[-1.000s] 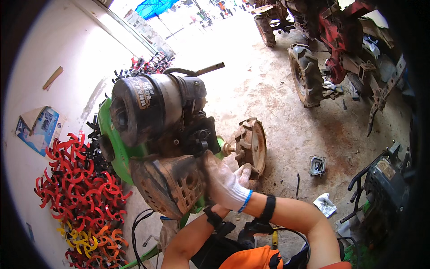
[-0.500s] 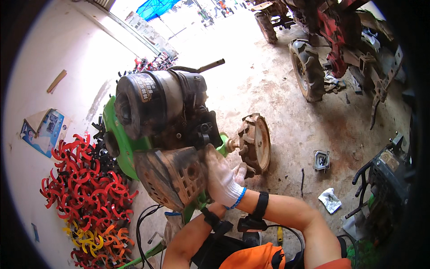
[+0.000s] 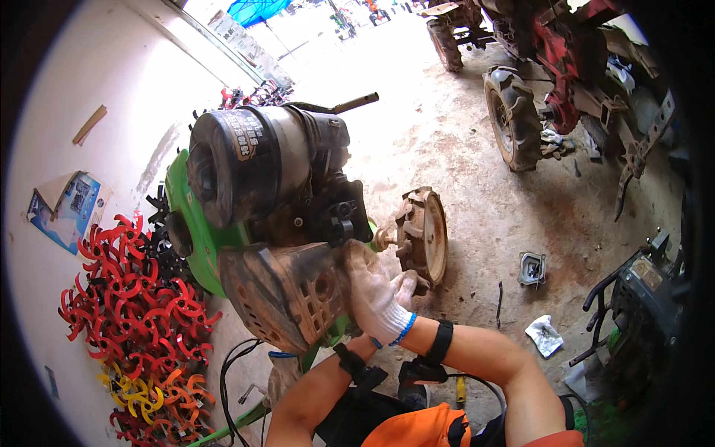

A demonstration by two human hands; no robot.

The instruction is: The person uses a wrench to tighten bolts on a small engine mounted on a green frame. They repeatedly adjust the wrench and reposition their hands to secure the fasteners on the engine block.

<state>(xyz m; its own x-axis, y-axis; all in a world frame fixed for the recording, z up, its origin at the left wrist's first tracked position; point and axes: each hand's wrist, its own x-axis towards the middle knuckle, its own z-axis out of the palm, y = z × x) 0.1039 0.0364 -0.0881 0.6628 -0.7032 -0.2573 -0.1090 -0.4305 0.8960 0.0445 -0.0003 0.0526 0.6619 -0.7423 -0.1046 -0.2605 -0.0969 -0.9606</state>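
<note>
A green machine (image 3: 195, 235) with a small engine stands before me, with a black cylindrical canister (image 3: 231, 167) on top and a dirty perforated metal guard (image 3: 283, 294) on the near side. My right hand (image 3: 375, 294), in a white knitted glove with a blue cuff edge, reaches in at the guard's right edge; its fingers curl against the engine and their tips are hidden. From below, my left forearm (image 3: 316, 387) passes under the right wrist, so the left hand is mostly covered. Gloved fingers (image 3: 407, 287) show beside the lugged wheel (image 3: 426, 237); whose they are is unclear.
Red, orange and yellow curved tines (image 3: 141, 313) lie heaped at the left wall. A red tractor (image 3: 562, 82) with muddy tyres stands far right, and a dark machine (image 3: 644, 290) nearer. A metal tray (image 3: 532, 268) and white cloth (image 3: 545, 335) lie on the floor. Black cables (image 3: 227, 380) hang lower left.
The view has shifted slightly, and the tine heap sits a little further left. My right hand stays at the guard's edge with nearly the same curl.
</note>
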